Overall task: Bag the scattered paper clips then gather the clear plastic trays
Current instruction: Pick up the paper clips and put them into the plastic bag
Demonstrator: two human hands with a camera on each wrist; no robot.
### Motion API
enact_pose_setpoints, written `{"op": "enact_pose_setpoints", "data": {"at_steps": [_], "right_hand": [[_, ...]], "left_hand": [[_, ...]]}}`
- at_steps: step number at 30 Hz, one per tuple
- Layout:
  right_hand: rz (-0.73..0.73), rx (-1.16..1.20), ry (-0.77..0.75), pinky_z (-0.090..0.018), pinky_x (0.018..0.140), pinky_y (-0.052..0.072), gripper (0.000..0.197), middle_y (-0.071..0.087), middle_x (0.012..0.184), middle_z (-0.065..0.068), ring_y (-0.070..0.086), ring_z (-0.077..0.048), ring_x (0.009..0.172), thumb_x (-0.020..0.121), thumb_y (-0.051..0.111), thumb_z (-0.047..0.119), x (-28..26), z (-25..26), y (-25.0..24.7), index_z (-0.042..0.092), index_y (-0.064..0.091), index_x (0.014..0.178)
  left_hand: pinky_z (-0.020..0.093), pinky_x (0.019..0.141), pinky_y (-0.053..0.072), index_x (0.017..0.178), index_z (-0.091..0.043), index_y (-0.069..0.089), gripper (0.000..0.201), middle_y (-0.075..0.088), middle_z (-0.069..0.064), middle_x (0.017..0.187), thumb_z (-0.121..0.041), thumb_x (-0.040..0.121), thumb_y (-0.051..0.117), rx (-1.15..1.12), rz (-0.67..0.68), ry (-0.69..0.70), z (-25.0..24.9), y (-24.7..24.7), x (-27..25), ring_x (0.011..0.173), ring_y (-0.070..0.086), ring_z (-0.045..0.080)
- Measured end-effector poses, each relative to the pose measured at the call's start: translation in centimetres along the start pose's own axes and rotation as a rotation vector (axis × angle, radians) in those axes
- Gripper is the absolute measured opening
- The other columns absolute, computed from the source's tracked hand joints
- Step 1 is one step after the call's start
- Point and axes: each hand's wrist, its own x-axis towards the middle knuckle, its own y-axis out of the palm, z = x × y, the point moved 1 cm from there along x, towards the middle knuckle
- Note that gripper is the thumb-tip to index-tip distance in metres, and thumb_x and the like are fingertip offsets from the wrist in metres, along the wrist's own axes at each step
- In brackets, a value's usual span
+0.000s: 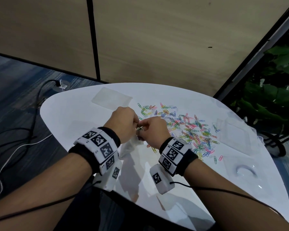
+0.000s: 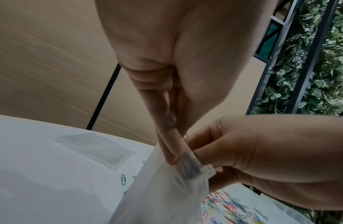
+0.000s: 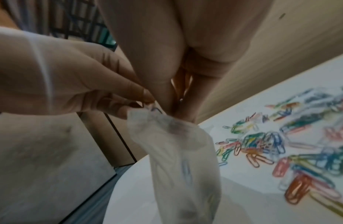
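Note:
Both hands meet over the middle of the white table and hold up a small clear plastic bag. My left hand pinches one side of the bag's mouth. My right hand pinches the opposite rim. A few clips sit in the mouth between the fingers. The bag hangs limp above the table. Several coloured paper clips lie scattered right of the hands. One clear tray lies at the far left, another clear tray at the right.
A third clear tray lies near the table's right edge. Beige partition panels stand behind the table. Green plants fill the right side. Cables run over the carpet at left.

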Motion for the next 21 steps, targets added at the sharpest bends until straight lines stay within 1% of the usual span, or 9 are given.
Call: {"op": "enact_pose_setpoints", "data": {"at_steps": [2,4,6,8,10,12,15,19,21], "right_hand": [[0.030,-0.116,-0.043,-0.015,0.052,0.043,0.016,0.062,0.063,0.004,0.059,-0.010,0.055,0.079,0.068,0.006,-0.21,0.32,-0.31,0.011,0.077,0.090],[0.067,-0.171,-0.055,-0.019,0.058,0.047,0.012,0.063,0.069,0.003,0.057,-0.011,0.061,0.080,0.070,0.009,-0.42,0.42,-0.50,0.011,0.078,0.088],[0.076,-0.139,-0.061,-0.023,0.058,0.051,0.009,0.067,0.069,-0.002,0.057,-0.014,0.060,0.079,0.071,0.010,-0.54,0.49,-0.78,0.008,0.078,0.085],[0.093,-0.163,-0.092,-0.013,0.051,0.047,0.013,0.072,0.074,-0.006,0.054,-0.009,0.054,0.079,0.069,0.007,-0.51,0.54,-0.78,0.009,0.079,0.088],[0.137,-0.219,-0.137,-0.005,0.049,0.040,0.019,0.075,0.084,-0.006,0.055,-0.008,0.059,0.080,0.068,0.005,-0.46,0.62,-0.55,0.011,0.079,0.095],[0.150,-0.241,-0.148,-0.012,0.061,0.043,0.021,0.076,0.086,-0.006,0.062,-0.012,0.069,0.080,0.070,0.006,-0.43,0.65,-0.36,0.012,0.078,0.098],[0.195,-0.287,-0.201,-0.026,0.070,0.051,0.020,0.075,0.081,-0.009,0.066,-0.021,0.076,0.079,0.065,0.005,-0.53,0.67,-0.06,0.010,0.079,0.093],[0.322,-0.267,-0.237,-0.024,0.072,0.051,0.022,0.075,0.084,-0.008,0.066,-0.016,0.077,0.080,0.062,0.001,-0.67,0.90,-0.24,0.008,0.077,0.093],[0.350,-0.092,-0.176,-0.017,0.069,0.052,0.020,0.076,0.084,-0.007,0.066,-0.009,0.071,0.081,0.065,-0.001,-0.53,0.71,-0.84,0.008,0.077,0.094]], "left_hand": [[0.031,0.073,0.055,0.082,-0.016,0.080,0.027,0.069,0.002,0.071,-0.002,0.086,0.057,0.008,-0.003,0.003,0.14,-0.05,0.00,0.081,0.069,0.026],[0.027,0.074,0.051,0.088,-0.017,0.080,0.025,0.066,-0.002,0.070,-0.003,0.087,0.059,0.008,-0.016,0.011,0.28,-0.02,-0.05,0.085,0.069,0.025],[0.031,0.082,0.054,0.097,-0.015,0.080,0.024,0.073,0.004,0.083,-0.005,0.088,0.060,-0.012,-0.039,0.019,0.27,0.02,-0.15,0.089,0.070,0.026],[0.034,0.088,0.056,0.098,-0.013,0.079,0.022,0.076,0.006,0.094,-0.005,0.089,0.060,-0.023,-0.046,0.020,0.30,0.10,-0.12,0.091,0.071,0.026],[0.035,0.081,0.057,0.076,-0.014,0.076,0.023,0.073,0.007,0.083,-0.004,0.087,0.059,0.001,-0.030,0.007,0.59,0.22,0.05,0.086,0.071,0.028],[0.031,0.069,0.055,0.053,-0.017,0.058,0.037,0.061,0.005,0.065,-0.002,0.086,0.056,0.042,-0.008,-0.044,0.82,0.20,0.02,0.080,0.071,0.030],[0.025,0.055,0.044,0.043,-0.017,0.045,0.045,0.049,0.004,0.053,0.002,0.083,0.053,0.051,0.022,-0.076,0.75,-0.01,-0.35,0.071,0.070,0.029],[0.025,0.065,0.047,0.075,-0.017,0.078,0.028,0.063,0.001,0.070,-0.002,0.082,0.056,0.042,0.040,-0.091,0.72,-0.25,-0.24,0.078,0.065,0.025],[0.025,0.069,0.048,0.084,-0.019,0.079,0.023,0.062,-0.004,0.069,-0.007,0.084,0.060,0.026,0.022,-0.106,0.99,-0.41,-0.14,0.081,0.067,0.022]]}}
